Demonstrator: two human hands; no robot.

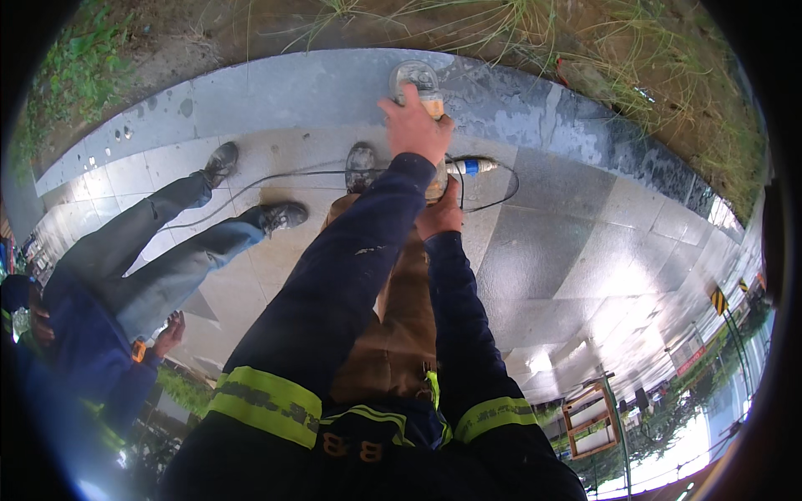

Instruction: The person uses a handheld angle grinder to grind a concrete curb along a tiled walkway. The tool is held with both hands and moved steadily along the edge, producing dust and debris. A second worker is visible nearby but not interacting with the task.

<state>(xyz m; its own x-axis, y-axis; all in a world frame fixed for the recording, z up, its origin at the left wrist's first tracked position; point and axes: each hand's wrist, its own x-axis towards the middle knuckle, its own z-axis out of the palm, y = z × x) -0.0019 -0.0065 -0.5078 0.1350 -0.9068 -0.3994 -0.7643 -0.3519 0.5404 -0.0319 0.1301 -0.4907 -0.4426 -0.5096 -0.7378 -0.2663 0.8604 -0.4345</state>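
Smoothing the flat grey stone kerb (pixel 292 88), apparently, my left grip (pixel 420 129) and right grip (pixel 441 215) clasp the orange-grey power tool (pixel 433 108); steady sweeping should follow.

Along the stone ledge (pixel 276 92) there is room to pass left and right of the power tool (pixel 433 108). Nearer, a cable (pixel 284 173) crosses the paving (pixel 551 209) leftward; at right it loops beside a blue-and-white connector (pixel 472 167). The person's shoe (pixel 361 163) stands just left of the tool; a co-worker's shoes (pixel 284 217) obstruct farther left. Grass (pixel 618 50) fringes the far side.
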